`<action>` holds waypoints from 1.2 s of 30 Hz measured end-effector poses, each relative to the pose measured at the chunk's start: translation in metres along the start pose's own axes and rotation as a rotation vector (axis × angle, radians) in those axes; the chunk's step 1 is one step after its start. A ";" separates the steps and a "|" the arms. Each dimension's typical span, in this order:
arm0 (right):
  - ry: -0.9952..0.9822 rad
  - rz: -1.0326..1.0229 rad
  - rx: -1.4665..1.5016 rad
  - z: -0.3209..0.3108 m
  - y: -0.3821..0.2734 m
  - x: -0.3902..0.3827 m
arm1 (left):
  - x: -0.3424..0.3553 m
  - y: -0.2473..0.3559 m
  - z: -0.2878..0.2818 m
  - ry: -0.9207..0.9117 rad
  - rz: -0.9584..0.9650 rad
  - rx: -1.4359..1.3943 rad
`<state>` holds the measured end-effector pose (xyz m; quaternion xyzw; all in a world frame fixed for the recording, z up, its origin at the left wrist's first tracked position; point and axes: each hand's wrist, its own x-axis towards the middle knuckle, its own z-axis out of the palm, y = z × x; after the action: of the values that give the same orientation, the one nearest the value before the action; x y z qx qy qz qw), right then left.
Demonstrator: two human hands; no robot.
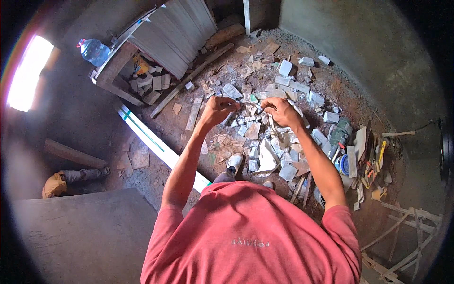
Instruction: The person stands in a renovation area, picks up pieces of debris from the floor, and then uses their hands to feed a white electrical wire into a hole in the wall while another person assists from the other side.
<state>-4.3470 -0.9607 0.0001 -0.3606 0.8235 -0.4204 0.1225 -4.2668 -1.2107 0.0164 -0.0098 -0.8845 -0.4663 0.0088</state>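
Both my arms reach forward over a heap of broken blocks and scraps. My left hand point(219, 110) is closed in a pinch, its fingertips pointing right. Across a short gap, my right hand point(282, 111) is also pinched, with fingertips turned towards the left. What the fingers hold, if anything, is too small to make out. Beneath and between the hands lie grey block pieces point(231, 91) and crumpled pale sacking point(267, 155). My shoe point(234, 162) stands at the near edge of the rubble.
A long white strip with green bands point(146, 134) lies to the left. Behind it are a plank point(189, 80), corrugated sheeting point(175, 35) and a blue water jug point(94, 52). On the right are a blue-rimmed bucket point(344, 165), a yellow-handled tool point(381, 154) and a wooden frame point(402, 236).
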 end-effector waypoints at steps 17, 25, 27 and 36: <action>0.238 -0.208 -0.141 0.010 -0.035 -0.001 | -0.013 0.030 -0.015 0.023 0.062 0.067; 0.289 -0.245 -0.181 0.011 -0.040 -0.003 | -0.018 0.033 -0.010 0.002 -0.086 0.000; 0.285 -0.255 -0.202 0.012 -0.037 -0.003 | -0.017 0.032 -0.011 -0.077 -0.105 -0.166; 0.358 -0.351 -0.301 0.020 -0.025 0.000 | -0.018 0.037 -0.023 -0.205 -0.265 -0.226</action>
<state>-4.3249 -0.9823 0.0072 -0.4317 0.8102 -0.3652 -0.1541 -4.2478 -1.2089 0.0596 0.0582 -0.8164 -0.5562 -0.1439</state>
